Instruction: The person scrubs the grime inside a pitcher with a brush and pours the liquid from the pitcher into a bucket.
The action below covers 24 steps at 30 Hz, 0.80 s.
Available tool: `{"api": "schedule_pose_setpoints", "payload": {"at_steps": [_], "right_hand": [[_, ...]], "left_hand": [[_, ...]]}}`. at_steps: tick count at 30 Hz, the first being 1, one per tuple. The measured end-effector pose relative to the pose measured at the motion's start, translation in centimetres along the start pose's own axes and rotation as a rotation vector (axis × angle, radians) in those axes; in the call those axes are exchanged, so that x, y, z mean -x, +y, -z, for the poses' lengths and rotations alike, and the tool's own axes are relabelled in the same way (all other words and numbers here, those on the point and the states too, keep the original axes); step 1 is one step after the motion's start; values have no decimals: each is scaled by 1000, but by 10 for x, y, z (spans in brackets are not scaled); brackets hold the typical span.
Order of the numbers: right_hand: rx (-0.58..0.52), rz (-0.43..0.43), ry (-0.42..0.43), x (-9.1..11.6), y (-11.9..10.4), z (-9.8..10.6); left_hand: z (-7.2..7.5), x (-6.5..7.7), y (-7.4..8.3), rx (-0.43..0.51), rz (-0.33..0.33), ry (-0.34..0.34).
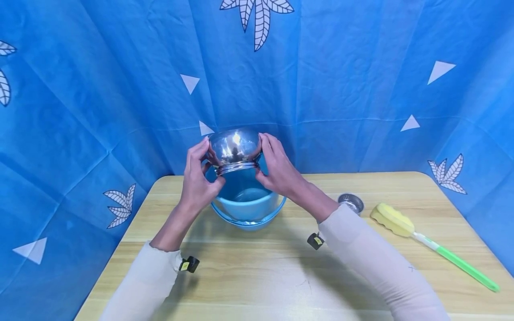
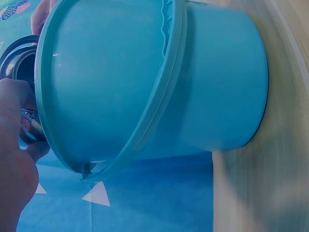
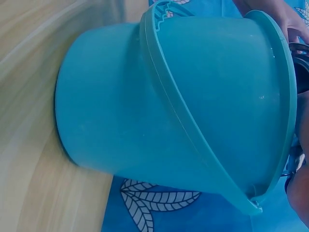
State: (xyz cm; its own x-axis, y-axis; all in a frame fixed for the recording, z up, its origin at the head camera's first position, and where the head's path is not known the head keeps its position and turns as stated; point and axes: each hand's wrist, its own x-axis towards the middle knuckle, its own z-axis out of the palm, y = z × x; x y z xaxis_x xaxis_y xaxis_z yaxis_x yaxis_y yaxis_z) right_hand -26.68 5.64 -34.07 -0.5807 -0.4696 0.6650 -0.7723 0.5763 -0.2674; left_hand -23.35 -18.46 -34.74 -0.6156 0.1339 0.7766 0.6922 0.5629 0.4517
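Both hands hold a shiny round metal pot (image 1: 234,145) with a ringed neck, tipped mouth-down over a blue bucket (image 1: 246,208). On the pot's left side is my left hand (image 1: 199,178), thumb near the neck and fingers up along the body. Opposite it, my right hand (image 1: 279,171) grips the right side in much the same way. The bucket stands upright on the table, its handle lowered toward the front. In the left wrist view the pot's dark mouth (image 2: 25,67) shows beside the bucket's rim. Whether the bucket holds water I cannot tell.
A small metal cup (image 1: 351,203) stands to the right, partly behind the right sleeve. Farther right lies a brush with a yellow sponge head (image 1: 392,220) and a green handle (image 1: 467,267). Blue patterned cloth (image 1: 341,89) hangs behind and beside the wooden table (image 1: 257,276).
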Motion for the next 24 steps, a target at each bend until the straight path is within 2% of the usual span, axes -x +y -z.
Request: {"api": "schedule_pose_setpoints", "payload": {"at_steps": [16,24], "right_hand": [[5,7,33,-3,-3,-4],[16,16,48,-3,-5,-1]], "left_hand": [[5,1,-4,-57,-89,13],[7,-1,0,-63,-117,23]]}}
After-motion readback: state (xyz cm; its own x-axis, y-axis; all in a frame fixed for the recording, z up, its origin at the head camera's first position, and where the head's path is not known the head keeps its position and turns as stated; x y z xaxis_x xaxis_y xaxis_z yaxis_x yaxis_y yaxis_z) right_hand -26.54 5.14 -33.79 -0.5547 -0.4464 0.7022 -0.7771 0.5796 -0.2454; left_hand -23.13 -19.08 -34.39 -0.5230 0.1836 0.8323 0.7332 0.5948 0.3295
